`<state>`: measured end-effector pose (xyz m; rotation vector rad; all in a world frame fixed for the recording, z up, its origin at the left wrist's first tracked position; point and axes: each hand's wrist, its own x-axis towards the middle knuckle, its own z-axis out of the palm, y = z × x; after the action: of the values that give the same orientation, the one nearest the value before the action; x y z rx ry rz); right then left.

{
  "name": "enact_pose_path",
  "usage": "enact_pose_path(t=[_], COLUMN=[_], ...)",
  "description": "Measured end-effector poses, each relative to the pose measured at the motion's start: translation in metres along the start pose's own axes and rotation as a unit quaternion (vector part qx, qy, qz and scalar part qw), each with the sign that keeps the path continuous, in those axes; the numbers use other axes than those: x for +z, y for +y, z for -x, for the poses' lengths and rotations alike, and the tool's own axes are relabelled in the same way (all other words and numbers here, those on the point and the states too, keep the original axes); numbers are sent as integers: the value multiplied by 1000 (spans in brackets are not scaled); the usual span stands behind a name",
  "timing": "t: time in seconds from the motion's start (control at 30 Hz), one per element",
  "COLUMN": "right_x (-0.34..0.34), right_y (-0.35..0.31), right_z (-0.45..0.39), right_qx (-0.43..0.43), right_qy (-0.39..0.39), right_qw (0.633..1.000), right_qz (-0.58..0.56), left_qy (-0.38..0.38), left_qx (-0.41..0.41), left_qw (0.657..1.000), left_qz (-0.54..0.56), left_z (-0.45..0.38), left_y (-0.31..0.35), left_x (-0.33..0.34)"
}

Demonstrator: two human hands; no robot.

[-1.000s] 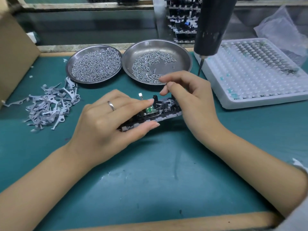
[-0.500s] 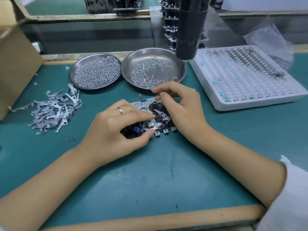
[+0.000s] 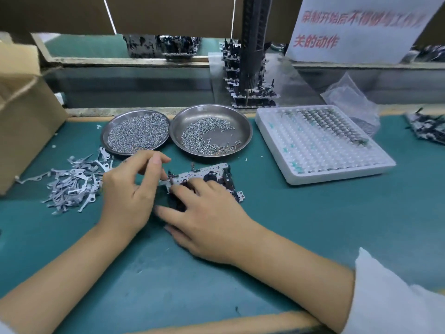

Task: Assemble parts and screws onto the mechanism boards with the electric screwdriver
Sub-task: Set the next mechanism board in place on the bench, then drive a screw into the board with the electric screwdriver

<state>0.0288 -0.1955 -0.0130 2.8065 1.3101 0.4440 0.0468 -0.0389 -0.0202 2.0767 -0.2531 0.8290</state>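
Observation:
The mechanism board (image 3: pixel 209 172), a perforated metal plate with black parts, lies flat on the green mat. My right hand (image 3: pixel 207 213) lies across its near half, fingers stretched out to the left and pressing on it. My left hand (image 3: pixel 132 189) hovers at the board's left edge with curled fingers, thumb tip against the forefinger. A thin metal piece (image 3: pixel 163 182) shows beside those fingers; whether they hold it is unclear. The electric screwdriver (image 3: pixel 252 56) hangs untouched above the back of the bench, its bit pointing down.
Two steel dishes of screws (image 3: pixel 134 133) (image 3: pixel 209 133) stand behind the board. A pile of several grey metal levers (image 3: pixel 72 184) lies at the left, near a cardboard box (image 3: pixel 24 121). A white cell tray (image 3: pixel 320 143) sits at the right. Stacked mechanisms (image 3: pixel 250 92) stand behind.
The board went from tilted in both hands to flat on the mat. My right hand came down onto it. My left hand let go and shifted to the board's left edge.

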Motion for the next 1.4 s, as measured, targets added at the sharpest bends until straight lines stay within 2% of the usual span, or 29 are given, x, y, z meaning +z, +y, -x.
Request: enact_pose_path(t=[0.13, 0.27, 0.47, 0.6, 0.73, 0.83, 0.93, 1.0, 1.03, 1.1, 1.17, 1.23, 1.3, 1.4], right_x=[-8, -19, -39, -46, -48, -45, -45, -46, -47, -47, -43, -36, -27, -15], right_y=[-7, 0, 31, 44, 64, 99, 137, 150, 149, 140, 117, 91, 70, 55], right_z=[17, 56, 131, 175, 204, 220, 230, 227, 220, 193, 162, 130, 96, 43], right_qx=[6, 20, 69, 71, 172, 290, 429, 466, 470, 409, 308, 195, 103, 16], right_qy=[-33, -33, -5, -3, 29, 25, -53, -89, -95, -47, 56, 116, 140, 166], right_qw=[999, 999, 996, 997, 984, 952, 892, 866, 865, 904, 947, 974, 985, 984], right_qz=[3, -21, -49, -12, 33, 99, 137, 154, 146, 116, 67, 24, -22, -70], left_qy=[-8, -33, -120, -125, -130, -136, -137, -133, -131, -130, -132, -128, -118, -98], left_qx=[20, 46, 177, 173, 167, 168, 165, 165, 164, 164, 165, 166, 165, 158], left_qw=[1000, 997, 972, 973, 973, 973, 973, 973, 973, 973, 972, 972, 972, 975], left_qz=[-11, -45, -97, -91, -89, -86, -87, -91, -94, -100, -106, -110, -116, -125], left_z=[1, 3, 9, 11, 11, 11, 10, 10, 10, 9, 8, 7, 6, 3], left_y=[0, 2, 2, -2, -1, 2, 3, 4, 4, 5, 7, 9, 11, 11], left_x=[-1, -3, 3, 3, 3, 3, 3, 3, 3, 3, 3, 3, 2, 1])
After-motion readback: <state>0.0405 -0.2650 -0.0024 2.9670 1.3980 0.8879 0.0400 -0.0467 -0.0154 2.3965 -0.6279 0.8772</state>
